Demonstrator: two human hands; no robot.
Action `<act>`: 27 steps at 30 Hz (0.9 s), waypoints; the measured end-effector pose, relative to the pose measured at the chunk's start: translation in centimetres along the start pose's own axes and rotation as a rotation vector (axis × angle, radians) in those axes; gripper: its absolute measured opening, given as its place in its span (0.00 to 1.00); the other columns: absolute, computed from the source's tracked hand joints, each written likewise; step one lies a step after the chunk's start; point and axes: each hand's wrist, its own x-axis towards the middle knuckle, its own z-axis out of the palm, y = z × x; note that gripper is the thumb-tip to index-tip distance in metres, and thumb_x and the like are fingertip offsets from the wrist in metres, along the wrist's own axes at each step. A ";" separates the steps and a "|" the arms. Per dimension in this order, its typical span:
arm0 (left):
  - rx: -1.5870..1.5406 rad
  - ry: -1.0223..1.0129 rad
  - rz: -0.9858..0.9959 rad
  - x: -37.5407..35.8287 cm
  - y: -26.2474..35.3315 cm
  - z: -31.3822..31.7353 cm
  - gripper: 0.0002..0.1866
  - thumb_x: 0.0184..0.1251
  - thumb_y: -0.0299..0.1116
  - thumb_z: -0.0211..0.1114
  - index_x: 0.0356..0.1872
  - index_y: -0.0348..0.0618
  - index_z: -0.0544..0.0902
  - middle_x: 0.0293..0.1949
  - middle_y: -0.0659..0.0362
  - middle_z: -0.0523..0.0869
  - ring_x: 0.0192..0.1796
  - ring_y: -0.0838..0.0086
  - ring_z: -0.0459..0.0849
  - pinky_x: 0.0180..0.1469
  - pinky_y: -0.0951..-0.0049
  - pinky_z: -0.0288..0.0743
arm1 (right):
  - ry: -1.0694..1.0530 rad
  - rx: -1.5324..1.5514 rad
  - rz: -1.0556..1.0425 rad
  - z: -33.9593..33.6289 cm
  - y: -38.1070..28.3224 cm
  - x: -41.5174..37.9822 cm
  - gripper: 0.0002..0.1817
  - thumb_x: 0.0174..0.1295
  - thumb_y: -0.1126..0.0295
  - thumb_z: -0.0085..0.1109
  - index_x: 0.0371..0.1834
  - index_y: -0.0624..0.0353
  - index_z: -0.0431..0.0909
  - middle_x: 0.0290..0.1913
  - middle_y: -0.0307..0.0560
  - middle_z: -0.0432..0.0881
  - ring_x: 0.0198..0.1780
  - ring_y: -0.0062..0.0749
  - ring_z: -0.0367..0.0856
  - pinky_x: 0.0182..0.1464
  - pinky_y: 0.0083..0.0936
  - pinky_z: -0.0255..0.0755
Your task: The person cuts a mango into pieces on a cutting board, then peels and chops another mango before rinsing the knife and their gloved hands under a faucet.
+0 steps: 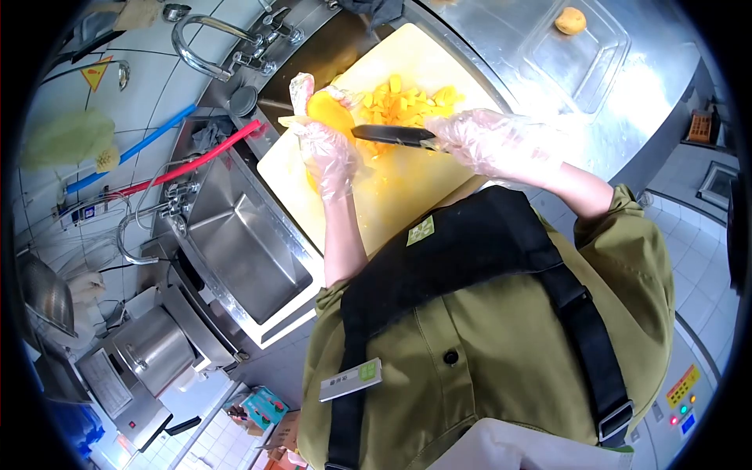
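My left hand (326,153), in a clear plastic glove, is closed around a peeled orange mango (332,112) above the cutting board's left part. Pinkish-white shapes wrapped in clear plastic show just beyond the mango; I cannot make out whether they are glove fingers. In my right hand (493,142), also gloved, is a black knife (392,135), its blade pointing left with the tip beside the mango. Diced orange mango pieces (407,103) lie heaped on the pale cutting board (392,184), partly behind the blade.
The board spans a sink (313,59) with a faucet (207,43). A second sink (251,243) lies to the left, with red (196,164) and blue hoses (133,149) beyond. On the steel counter at upper right is a clear tray (583,66) holding a round yellowish item (570,21).
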 end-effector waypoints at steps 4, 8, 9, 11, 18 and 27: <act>0.552 -0.032 0.075 -0.5 2.0 0.3 0.22 0.70 0.40 0.36 0.58 0.38 0.64 0.41 0.55 0.76 0.44 0.71 0.74 0.53 0.76 0.63 | 0.161 -0.869 -0.265 0.6 -2.9 -0.3 0.12 0.59 0.69 0.52 0.43 0.62 0.75 0.23 0.51 0.73 0.27 0.35 0.73 0.30 0.27 0.67; 0.397 -0.068 0.069 -0.8 2.1 1.6 0.24 0.69 0.47 0.38 0.57 0.41 0.65 0.38 0.56 0.75 0.39 0.71 0.72 0.50 0.73 0.65 | 0.129 -1.066 -0.407 0.0 -2.5 1.0 0.12 0.61 0.67 0.49 0.43 0.62 0.74 0.30 0.51 0.77 0.31 0.39 0.74 0.33 0.28 0.68; 0.242 -0.065 0.047 -0.8 1.6 2.0 0.26 0.68 0.50 0.38 0.57 0.42 0.65 0.37 0.56 0.75 0.37 0.71 0.72 0.49 0.72 0.66 | 0.103 -1.108 -0.451 0.4 -2.5 0.3 0.12 0.63 0.64 0.47 0.40 0.61 0.74 0.28 0.47 0.76 0.29 0.31 0.74 0.31 0.23 0.67; -0.095 -0.046 -0.064 -0.6 0.9 1.7 0.26 0.67 0.54 0.39 0.56 0.46 0.65 0.35 0.56 0.74 0.35 0.71 0.71 0.47 0.71 0.67 | -0.043 -0.861 -0.432 -1.0 -0.5 0.5 0.14 0.60 0.67 0.50 0.47 0.61 0.73 0.32 0.51 0.77 0.33 0.40 0.75 0.35 0.29 0.70; -0.588 0.339 -0.196 0.0 1.2 2.2 0.22 0.63 0.52 0.50 0.42 0.42 0.71 0.32 0.59 0.75 0.37 0.73 0.74 0.44 0.75 0.68 | 0.095 -0.994 -0.082 -0.8 -1.5 0.4 0.19 0.59 0.61 0.55 0.48 0.63 0.72 0.40 0.45 0.78 0.40 0.30 0.77 0.41 0.19 0.69; -0.157 0.205 -0.420 -2.5 -0.4 0.9 0.20 0.62 0.37 0.50 0.50 0.34 0.68 0.46 0.51 0.74 0.47 0.66 0.75 0.49 0.67 0.71 | 0.167 0.081 -0.194 2.4 2.5 5.9 0.16 0.51 0.72 0.62 0.43 0.61 0.71 0.25 0.39 0.73 0.25 0.20 0.71 0.26 0.14 0.65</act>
